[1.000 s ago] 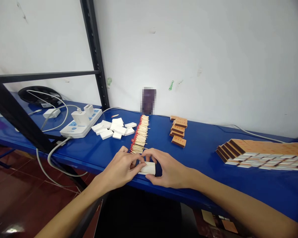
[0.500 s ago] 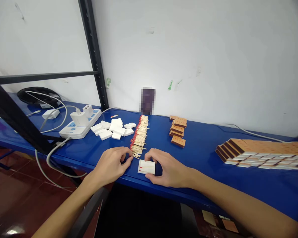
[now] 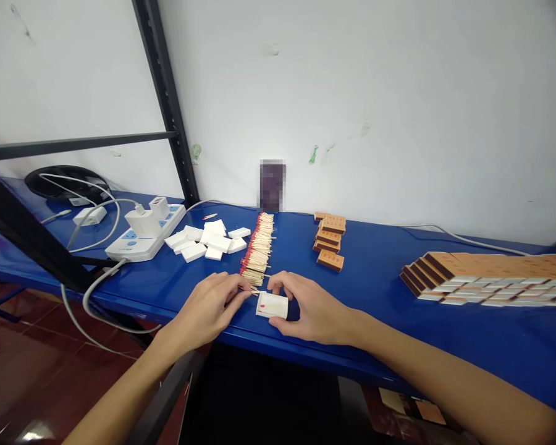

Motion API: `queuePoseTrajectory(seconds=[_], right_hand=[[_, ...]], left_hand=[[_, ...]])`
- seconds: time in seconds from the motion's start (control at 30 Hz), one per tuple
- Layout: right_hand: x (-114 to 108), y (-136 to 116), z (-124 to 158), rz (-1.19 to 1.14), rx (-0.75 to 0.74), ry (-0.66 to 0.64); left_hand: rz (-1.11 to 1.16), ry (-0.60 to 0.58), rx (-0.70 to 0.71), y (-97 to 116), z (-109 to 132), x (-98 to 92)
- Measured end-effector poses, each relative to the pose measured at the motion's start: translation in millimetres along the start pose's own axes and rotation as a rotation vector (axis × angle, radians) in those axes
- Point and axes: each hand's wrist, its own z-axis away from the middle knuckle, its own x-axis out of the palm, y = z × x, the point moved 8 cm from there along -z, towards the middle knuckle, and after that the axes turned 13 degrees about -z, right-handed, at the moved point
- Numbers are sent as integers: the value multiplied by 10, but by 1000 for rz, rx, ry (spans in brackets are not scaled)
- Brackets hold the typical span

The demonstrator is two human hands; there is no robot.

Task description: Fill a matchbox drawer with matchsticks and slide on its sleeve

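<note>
My left hand is closed in a pinch on matches at the near end of the match row; how many it holds I cannot tell. Just right of those fingertips lies a white matchbox tray with a few red-tipped matches in it. My right hand grips this tray by its long sides, thumb at the near side and fingers at the far side. Beyond both hands, a long row of matches runs toward the wall, red heads to the left.
White matchbox trays lie heaped left of the row. Orange matchbox sleeves are piled to the right, and a large stack of matchboxes stands far right. A power strip with cables sits by the black shelf post.
My left hand has moved slightly right, toward the tray, and now has matches pinched between its fingertips. My right hand still grips the tray. The whole view has shifted a little.
</note>
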Motion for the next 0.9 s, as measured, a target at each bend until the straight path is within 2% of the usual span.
queuePoseTrajectory(seconds=[0.1,0.2,0.37,0.43,0.53,0.6,0.67,0.8,0.9], right_hand=[[5,41,-19,-30,24,11],[15,43,-24,-49,11,9],[17,-17,-15,-12,-39,-3],[12,-42,-12,10,-50,-9],[13,-59,-8,17,-51,-30],[15,-54,-5,24,-45,-42],[18,-51,-2,33,-51,-49],[27,-43,-5,40,-61,-49],[27,-39,-9,50,-51,-51]], left_hand=[[-63,15,108,114,6,-7],[-92,1,153,185,-16,9],[39,-7,198,278,-37,2],[119,59,155,224,-34,-53],[268,202,-43,-32,-10,-142],[407,231,-177,-216,13,-132],[561,222,-253,-335,23,-90],[758,212,-273,-405,7,-52],[680,165,-211,-338,-21,-43]])
